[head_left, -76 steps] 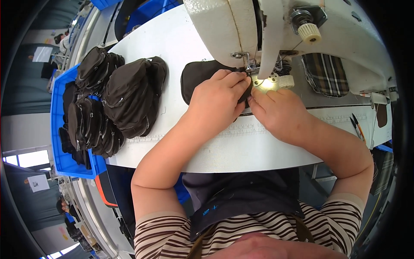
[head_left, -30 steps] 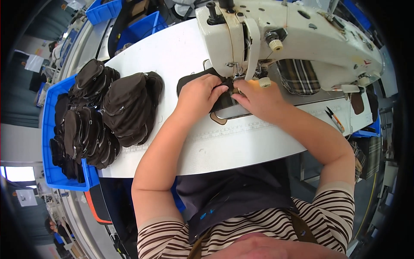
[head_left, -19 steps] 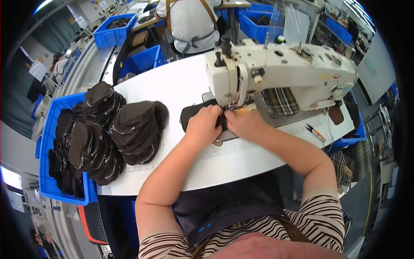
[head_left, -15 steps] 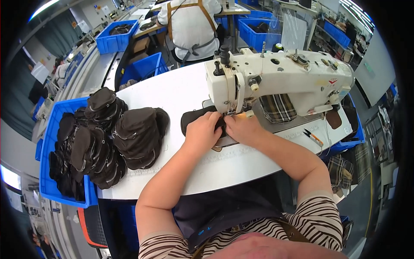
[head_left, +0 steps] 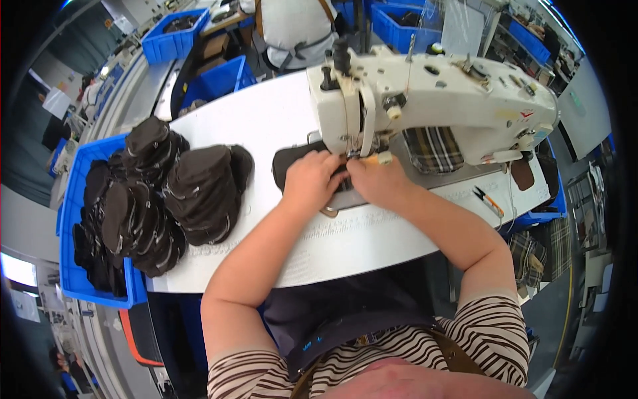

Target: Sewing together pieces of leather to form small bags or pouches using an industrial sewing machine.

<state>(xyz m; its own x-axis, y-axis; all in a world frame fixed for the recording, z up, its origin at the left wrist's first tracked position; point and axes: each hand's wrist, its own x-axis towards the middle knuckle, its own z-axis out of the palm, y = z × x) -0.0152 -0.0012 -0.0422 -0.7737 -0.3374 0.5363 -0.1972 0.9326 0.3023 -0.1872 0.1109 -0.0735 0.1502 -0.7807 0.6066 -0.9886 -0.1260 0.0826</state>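
A dark brown cloth piece [head_left: 286, 168] lies under the needle end of a white sewing machine [head_left: 452, 100]. My left hand [head_left: 311, 181] is on its near edge, fingers bent and closed on the cloth. Close beside the needle, my right hand [head_left: 380, 183] has its fingertips pinched together at the same cloth, almost touching the left fingers. The cloth between my hands and the exact stitching spot are mostly hidden by my fingers and the machine head. Plaid cloth [head_left: 433, 150] sits beneath the machine arm.
Stacks of dark brown sewn pieces [head_left: 203, 193] stand on the white table [head_left: 279, 263] and in a blue crate [head_left: 136, 287] at left. Orange-handled thread snips [head_left: 490, 202] lie at right near a brown cloth piece [head_left: 523, 174]. A person in white [head_left: 296, 30] sits beyond the table.
The whole view has shifted, so the table and machine appear higher. My hands stay at the needle on the dark cloth, with little visible movement of their own.
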